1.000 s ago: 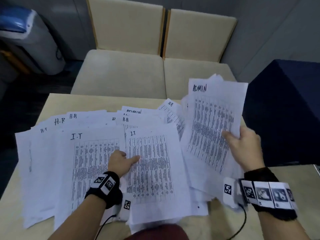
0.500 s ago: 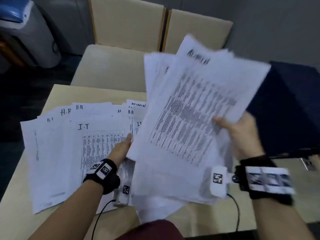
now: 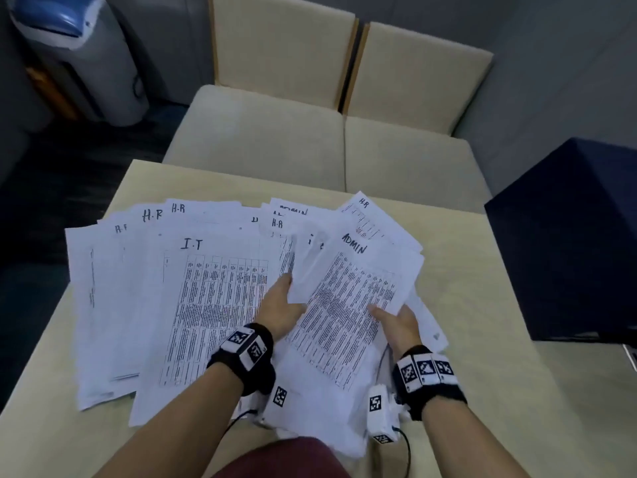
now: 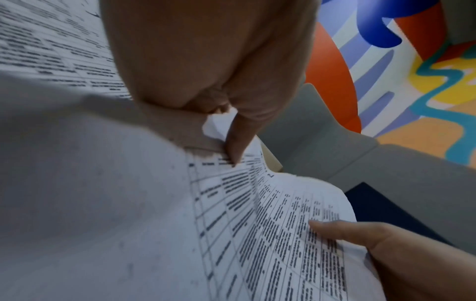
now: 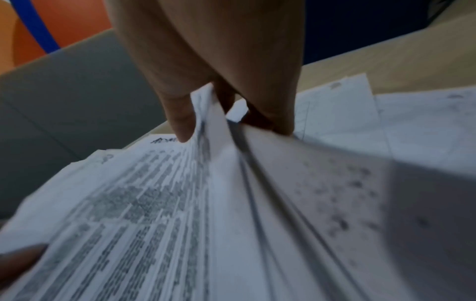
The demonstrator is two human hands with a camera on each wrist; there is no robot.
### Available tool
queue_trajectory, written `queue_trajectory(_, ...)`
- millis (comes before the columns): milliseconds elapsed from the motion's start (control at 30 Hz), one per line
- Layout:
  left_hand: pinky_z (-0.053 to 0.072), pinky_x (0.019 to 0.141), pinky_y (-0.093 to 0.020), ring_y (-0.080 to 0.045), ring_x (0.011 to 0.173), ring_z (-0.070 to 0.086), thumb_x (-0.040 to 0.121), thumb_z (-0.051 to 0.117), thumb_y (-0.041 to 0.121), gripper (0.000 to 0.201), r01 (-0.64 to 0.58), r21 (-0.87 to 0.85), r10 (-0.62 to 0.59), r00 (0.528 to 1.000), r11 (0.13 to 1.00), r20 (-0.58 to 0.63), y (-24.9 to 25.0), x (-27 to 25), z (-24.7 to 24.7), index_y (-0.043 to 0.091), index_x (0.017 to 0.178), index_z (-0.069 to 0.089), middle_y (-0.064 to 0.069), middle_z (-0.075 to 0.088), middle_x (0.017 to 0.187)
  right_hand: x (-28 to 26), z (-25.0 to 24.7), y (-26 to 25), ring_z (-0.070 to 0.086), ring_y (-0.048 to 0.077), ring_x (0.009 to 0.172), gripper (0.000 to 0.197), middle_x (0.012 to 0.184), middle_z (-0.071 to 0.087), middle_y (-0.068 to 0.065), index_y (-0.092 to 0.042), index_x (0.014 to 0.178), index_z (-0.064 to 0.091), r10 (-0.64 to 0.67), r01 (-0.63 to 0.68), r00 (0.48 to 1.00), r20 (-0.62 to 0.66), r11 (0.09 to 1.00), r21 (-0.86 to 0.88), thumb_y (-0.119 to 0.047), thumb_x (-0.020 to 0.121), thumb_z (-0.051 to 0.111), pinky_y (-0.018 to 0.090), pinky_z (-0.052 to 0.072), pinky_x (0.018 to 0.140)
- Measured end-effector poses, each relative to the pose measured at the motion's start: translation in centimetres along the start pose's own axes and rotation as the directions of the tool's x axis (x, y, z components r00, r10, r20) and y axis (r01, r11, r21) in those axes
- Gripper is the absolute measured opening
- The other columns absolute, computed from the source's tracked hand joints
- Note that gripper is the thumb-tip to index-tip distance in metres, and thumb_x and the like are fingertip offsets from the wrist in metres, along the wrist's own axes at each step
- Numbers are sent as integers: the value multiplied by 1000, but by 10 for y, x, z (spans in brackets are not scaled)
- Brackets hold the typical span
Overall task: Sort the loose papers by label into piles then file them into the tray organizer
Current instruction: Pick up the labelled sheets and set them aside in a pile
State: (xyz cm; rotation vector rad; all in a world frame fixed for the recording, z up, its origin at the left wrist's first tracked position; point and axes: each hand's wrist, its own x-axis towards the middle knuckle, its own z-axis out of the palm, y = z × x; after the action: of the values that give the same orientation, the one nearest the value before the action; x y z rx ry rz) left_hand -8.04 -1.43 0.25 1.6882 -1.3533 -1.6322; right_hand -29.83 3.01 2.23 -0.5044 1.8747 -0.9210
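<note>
Printed sheets with handwritten labels lie fanned across the table (image 3: 482,305). A sheet marked I.T (image 3: 206,305) lies on top at the left, and H.R sheets (image 3: 151,215) show behind it. Both hands hold a stack headed ADMIN (image 3: 348,305) low over the middle of the spread. My left hand (image 3: 286,288) pinches its left edge, with the thumb and a finger closed on the paper (image 4: 231,146). My right hand (image 3: 386,315) grips the right edge, its thumb (image 5: 180,122) on top and its fingers (image 5: 270,118) underneath several sheets. No tray organizer is in view.
Two beige chairs (image 3: 275,132) stand against the table's far edge. A dark blue block (image 3: 568,236) rises at the right. A grey and blue bin (image 3: 79,56) stands on the floor at the far left. More sheets (image 3: 424,322) lie under the held stack.
The ADMIN stack, raised high and tilted half a second ago, has come down over the middle papers. My left hand left the I.T sheet and took the stack's left edge.
</note>
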Motion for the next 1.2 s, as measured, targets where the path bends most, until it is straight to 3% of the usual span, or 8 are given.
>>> queue_trajectory(233,52,80,-20,-13,106,62,85,72,2,47,-165,-151,153,984,975,-89,20,2,-35,17,126,53,2,64,117,29,-19,8,53,31,131,132,145,54,7,-11,145,44,41,-45,997,62,997,65,-50,33,102,53,45,108)
queue_trajectory(367,48,97,-40,-24,114,57,85,76,24,53,7,118,49,884,993,-465,-18,18,-105,14,130,49,-5,59,124,27,-9,-13,54,33,128,89,142,56,11,-4,141,44,52,-59,995,87,995,77,-16,66,91,43,45,99)
queue_trajectory(567,41,108,-52,-28,139,36,89,63,50,70,155,615,64,946,773,-319,-75,22,-132,27,151,37,-3,31,159,37,35,-34,23,40,150,97,165,23,15,-6,158,22,153,-157,978,140,987,20,-21,83,82,68,27,111)
queue_trajectory(733,39,109,-53,-24,142,29,91,60,51,69,190,624,68,929,758,-365,-75,25,-122,31,152,34,2,26,161,48,48,-49,74,32,72,75,118,68,27,-1,131,61,255,-211,951,176,948,-238,-39,72,88,31,56,59)
queue_trajectory(833,39,107,-51,-23,142,29,93,58,51,67,202,644,85,919,738,-386,-74,23,-118,32,152,32,3,24,161,50,54,-42,72,40,97,83,112,72,24,-2,122,66,258,-217,941,218,957,-194,-33,52,99,45,58,83)
queue_trajectory(967,39,107,-50,-22,142,29,93,57,50,67,215,634,69,917,743,-392,-75,23,-117,33,153,32,4,23,162,37,65,-40,67,33,109,64,120,70,15,-3,124,64,82,-32,974,210,972,-232,-19,70,93,48,54,98)
queue_trajectory(1067,39,107,-51,-22,142,29,93,57,50,67,202,631,75,921,749,-383,-74,23,-117,33,152,32,4,23,161,13,56,-59,71,23,92,16,107,74,10,-13,103,69,-105,141,975,194,974,-179,-3,90,72,35,56,82)
queue_trajectory(1200,38,107,-53,-23,143,28,91,57,52,70,195,631,58,932,751,-358,-70,18,-120,32,152,31,3,23,162,-20,23,-84,74,7,89,24,103,75,-2,-12,112,68,-344,355,917,201,935,-19,2,92,66,16,56,70)
